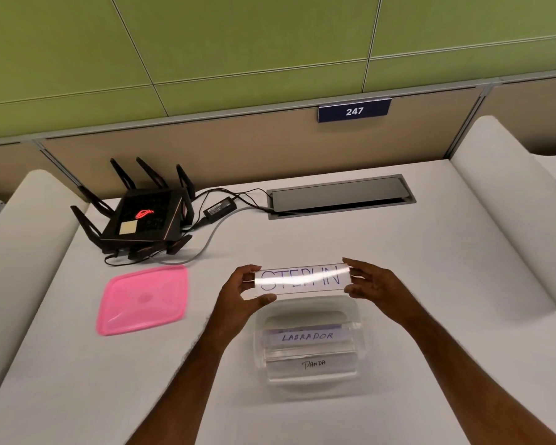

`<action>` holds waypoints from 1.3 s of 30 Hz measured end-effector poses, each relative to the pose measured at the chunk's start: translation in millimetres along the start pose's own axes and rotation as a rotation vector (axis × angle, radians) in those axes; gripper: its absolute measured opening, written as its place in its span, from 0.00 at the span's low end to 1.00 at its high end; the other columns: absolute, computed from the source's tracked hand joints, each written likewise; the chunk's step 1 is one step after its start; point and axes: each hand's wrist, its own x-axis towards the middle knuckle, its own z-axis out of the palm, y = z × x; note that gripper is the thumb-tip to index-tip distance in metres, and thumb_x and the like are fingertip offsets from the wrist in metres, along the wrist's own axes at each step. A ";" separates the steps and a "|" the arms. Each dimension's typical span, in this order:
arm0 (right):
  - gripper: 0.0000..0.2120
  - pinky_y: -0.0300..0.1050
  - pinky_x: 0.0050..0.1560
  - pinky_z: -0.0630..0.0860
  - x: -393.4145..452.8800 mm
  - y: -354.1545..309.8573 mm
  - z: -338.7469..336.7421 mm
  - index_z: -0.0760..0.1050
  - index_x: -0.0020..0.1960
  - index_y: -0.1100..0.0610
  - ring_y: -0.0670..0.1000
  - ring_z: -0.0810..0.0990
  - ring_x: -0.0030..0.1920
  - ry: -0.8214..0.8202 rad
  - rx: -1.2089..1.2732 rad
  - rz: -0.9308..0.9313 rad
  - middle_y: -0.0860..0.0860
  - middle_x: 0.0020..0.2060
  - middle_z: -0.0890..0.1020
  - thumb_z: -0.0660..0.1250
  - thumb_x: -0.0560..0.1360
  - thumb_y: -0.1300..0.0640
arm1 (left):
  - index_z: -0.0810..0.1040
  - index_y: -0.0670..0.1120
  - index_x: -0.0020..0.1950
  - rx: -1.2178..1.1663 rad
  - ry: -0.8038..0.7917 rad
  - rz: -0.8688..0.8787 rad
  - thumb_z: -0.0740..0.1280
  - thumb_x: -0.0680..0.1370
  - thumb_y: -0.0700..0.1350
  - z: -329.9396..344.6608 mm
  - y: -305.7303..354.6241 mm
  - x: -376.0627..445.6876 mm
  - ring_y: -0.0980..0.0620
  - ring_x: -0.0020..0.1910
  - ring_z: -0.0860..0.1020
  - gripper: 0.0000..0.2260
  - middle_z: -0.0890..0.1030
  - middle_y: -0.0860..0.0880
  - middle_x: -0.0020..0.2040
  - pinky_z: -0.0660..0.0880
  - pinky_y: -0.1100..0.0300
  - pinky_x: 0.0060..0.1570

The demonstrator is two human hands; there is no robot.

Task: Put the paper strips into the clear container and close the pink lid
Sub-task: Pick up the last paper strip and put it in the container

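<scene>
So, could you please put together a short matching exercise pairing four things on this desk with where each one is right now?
Things:
1. pink lid
2. STEPHN strip
3. LABRADOR strip
4. router

Places:
A. lying inside the clear container
B. at the back left of the desk, cables plugged in
C. flat on the desk, left of the container
D. held by its ends between the left hand and right hand

Pairs: 1-C, 2-D, 3-A, 4-B

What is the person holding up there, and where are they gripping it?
A paper strip with handwritten letters, held flat above the clear container. The left hand pinches its left end and the right hand its right end, between fingers and thumb.
</scene>
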 end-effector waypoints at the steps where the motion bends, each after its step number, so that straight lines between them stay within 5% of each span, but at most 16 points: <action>1: 0.28 0.46 0.55 0.82 -0.6 -0.4 0.0 0.76 0.69 0.47 0.54 0.85 0.58 -0.003 -0.010 -0.003 0.49 0.58 0.85 0.74 0.74 0.68 | 0.75 0.59 0.64 0.004 0.002 0.000 0.82 0.65 0.51 0.4 -0.1 -1.1 0.59 0.57 0.80 0.30 0.81 0.61 0.58 0.76 0.71 0.51; 15: 0.29 0.51 0.61 0.80 -13.6 3.3 -2.4 0.73 0.71 0.51 0.52 0.82 0.64 -0.021 -0.073 -0.008 0.52 0.62 0.83 0.75 0.73 0.66 | 0.75 0.56 0.62 0.013 0.008 0.019 0.84 0.62 0.51 3.0 0.5 -11.3 0.56 0.57 0.81 0.31 0.82 0.57 0.58 0.77 0.58 0.55; 27: 0.27 0.44 0.62 0.79 -29.9 13.9 1.8 0.75 0.67 0.49 0.46 0.81 0.64 -0.005 -0.204 -0.029 0.48 0.61 0.84 0.79 0.71 0.61 | 0.75 0.59 0.61 0.147 -0.004 0.072 0.82 0.65 0.46 6.8 0.6 -31.2 0.60 0.59 0.78 0.29 0.80 0.61 0.57 0.75 0.64 0.56; 36: 0.25 0.28 0.54 0.73 -43.5 22.2 2.7 0.73 0.63 0.37 0.33 0.74 0.59 0.012 -0.675 -0.153 0.34 0.59 0.78 0.79 0.70 0.49 | 0.78 0.53 0.56 0.477 -0.034 0.207 0.83 0.63 0.50 8.7 -3.2 -41.7 0.61 0.53 0.77 0.25 0.77 0.62 0.53 0.71 0.64 0.57; 39: 0.21 0.32 0.56 0.70 -45.7 30.8 3.6 0.75 0.60 0.37 0.36 0.72 0.59 0.001 -0.753 -0.146 0.33 0.55 0.75 0.78 0.71 0.47 | 0.77 0.54 0.50 0.612 -0.040 0.218 0.83 0.61 0.55 12.0 -9.7 -46.4 0.62 0.47 0.75 0.23 0.77 0.60 0.48 0.63 0.64 0.54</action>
